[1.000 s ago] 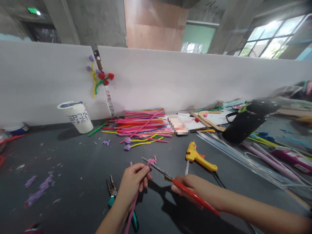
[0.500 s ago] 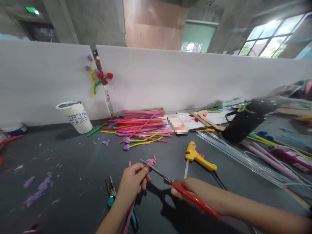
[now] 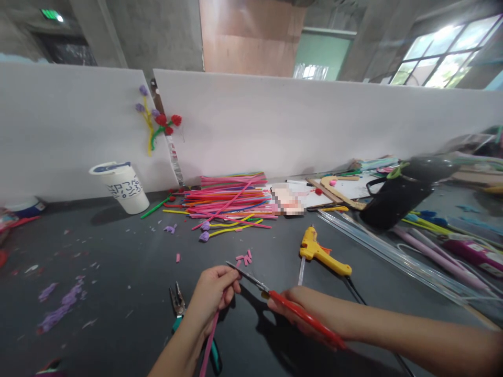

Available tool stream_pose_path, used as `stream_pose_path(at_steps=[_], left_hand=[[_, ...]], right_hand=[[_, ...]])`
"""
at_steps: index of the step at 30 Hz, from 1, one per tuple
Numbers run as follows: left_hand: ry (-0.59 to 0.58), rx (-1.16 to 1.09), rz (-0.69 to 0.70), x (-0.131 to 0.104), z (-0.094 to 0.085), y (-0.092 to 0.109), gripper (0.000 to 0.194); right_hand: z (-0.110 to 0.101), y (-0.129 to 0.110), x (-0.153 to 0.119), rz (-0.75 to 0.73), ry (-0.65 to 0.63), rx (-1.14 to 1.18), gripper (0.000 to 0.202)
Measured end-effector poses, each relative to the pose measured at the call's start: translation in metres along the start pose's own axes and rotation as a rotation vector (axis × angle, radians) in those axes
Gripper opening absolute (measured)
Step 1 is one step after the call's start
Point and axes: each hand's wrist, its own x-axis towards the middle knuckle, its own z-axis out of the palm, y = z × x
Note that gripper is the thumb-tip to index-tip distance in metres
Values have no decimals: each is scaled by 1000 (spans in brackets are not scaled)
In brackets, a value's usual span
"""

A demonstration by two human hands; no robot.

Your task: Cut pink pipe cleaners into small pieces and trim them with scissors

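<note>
We pinch a long, thin pink stick (image 3: 208, 343) in our left hand (image 3: 217, 288); its low end is cut off at the bottom of the view. Our right hand (image 3: 310, 303) grips scissors (image 3: 299, 314) with shiny red handles and thin metal blades. We can't tell if the blades touch the stick — our left fingers hide part of it. Stubby pink bits (image 3: 247, 258) lie just beyond the blades on the flat, dark table (image 3: 135, 251), and straight, bright sticks (image 3: 228, 198) pile up near its back edge.
</note>
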Motion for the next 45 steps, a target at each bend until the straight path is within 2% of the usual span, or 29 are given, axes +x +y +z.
stream_pose_path(at_steps=[6, 10, 13, 16, 19, 21, 26, 35, 40, 45], left_hand=[[1, -32, 3, 1, -1, -2, 25], [-22, -50, 29, -1, 1, -3, 24], [-64, -51, 42, -2, 3, -3, 25], [-84, -57, 60, -3, 4, -2, 25], [-78, -69, 83, -5, 5, -2, 24], [-114, -69, 83, -6, 6, -1, 24], [-239, -33, 70, -14, 9, 3, 25], [-307, 146, 54, -21, 14, 5, 25], [-358, 189, 22, -24, 16, 7, 22], [-363, 132, 12, -21, 14, 6, 25]], right_hand=[[-3, 2, 11, 128, -79, 198, 45], [-14, 2, 9, 39, -77, 371, 57], [-18, 1, 7, -45, -45, 398, 60], [-17, -3, 7, -106, -34, 383, 53], [-14, -7, 10, -155, 10, 352, 28], [-12, -9, 12, -191, 48, 314, 21], [-8, -17, 20, -296, 106, 258, 32], [-13, -23, 16, -298, 79, 37, 4], [-15, -24, 13, -287, 0, -14, 8], [-19, -27, 19, -267, -5, 4, 5]])
